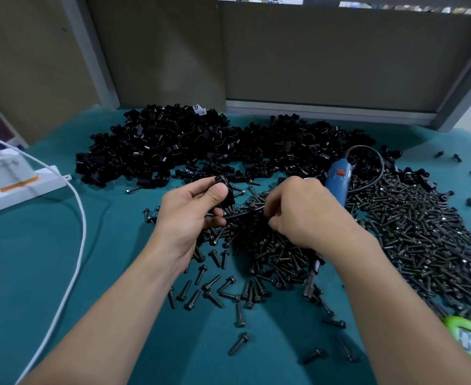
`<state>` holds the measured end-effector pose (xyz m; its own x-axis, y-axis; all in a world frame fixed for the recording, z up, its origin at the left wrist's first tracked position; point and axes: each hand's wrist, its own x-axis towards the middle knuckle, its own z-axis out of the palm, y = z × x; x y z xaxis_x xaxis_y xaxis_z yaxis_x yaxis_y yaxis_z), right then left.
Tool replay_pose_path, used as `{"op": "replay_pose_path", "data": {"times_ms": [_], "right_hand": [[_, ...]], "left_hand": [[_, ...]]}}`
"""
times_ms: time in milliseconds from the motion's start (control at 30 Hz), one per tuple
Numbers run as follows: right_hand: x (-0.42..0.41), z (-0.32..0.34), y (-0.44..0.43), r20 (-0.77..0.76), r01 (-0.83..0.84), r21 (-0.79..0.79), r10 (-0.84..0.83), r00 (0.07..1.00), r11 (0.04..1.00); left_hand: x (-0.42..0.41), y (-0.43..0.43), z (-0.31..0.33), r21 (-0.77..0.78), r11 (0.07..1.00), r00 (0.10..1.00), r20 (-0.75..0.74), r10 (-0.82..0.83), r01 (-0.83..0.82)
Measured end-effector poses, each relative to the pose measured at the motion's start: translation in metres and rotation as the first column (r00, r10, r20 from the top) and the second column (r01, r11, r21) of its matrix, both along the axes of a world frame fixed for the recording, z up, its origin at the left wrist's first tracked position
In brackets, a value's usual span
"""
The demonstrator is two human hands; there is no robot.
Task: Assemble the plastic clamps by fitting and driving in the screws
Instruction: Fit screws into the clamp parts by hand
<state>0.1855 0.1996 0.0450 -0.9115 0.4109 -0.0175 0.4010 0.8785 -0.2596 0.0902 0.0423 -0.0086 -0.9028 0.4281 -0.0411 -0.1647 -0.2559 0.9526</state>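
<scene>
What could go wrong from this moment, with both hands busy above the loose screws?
1. The left hand only pinches the black plastic clamp, and the right hand appears to pinch a screw by its end. Either could slip into the screw heap.
2. The blue electric screwdriver passes under the right hand, and its cord lies across the screws. Lifting it may scatter them.

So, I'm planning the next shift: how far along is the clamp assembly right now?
Done: no finished clamps can be told apart in the black clamp pile. In hand: the left hand grips one clamp while the right hand pinches a screw beside it. Left: driving it with the blue screwdriver, then the large screw heap.
</scene>
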Motion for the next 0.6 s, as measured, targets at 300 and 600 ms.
{"op": "replay_pose_path", "data": {"times_ms": [300,600], "right_hand": [[-0.004,-0.003,-0.022,0.044,-0.13,-0.106,0.135,0.99,0.986],[0.001,-0.014,-0.07,-0.002,-0.042,0.229,0.044,0.999,0.973]], "left_hand": [[-0.002,0.001,-0.002,-0.008,1.0,1.0,-0.013,0.009,-0.009],[-0.003,0.0,-0.004,-0.018,1.0,1.0,-0.017,0.003,-0.003]]}}
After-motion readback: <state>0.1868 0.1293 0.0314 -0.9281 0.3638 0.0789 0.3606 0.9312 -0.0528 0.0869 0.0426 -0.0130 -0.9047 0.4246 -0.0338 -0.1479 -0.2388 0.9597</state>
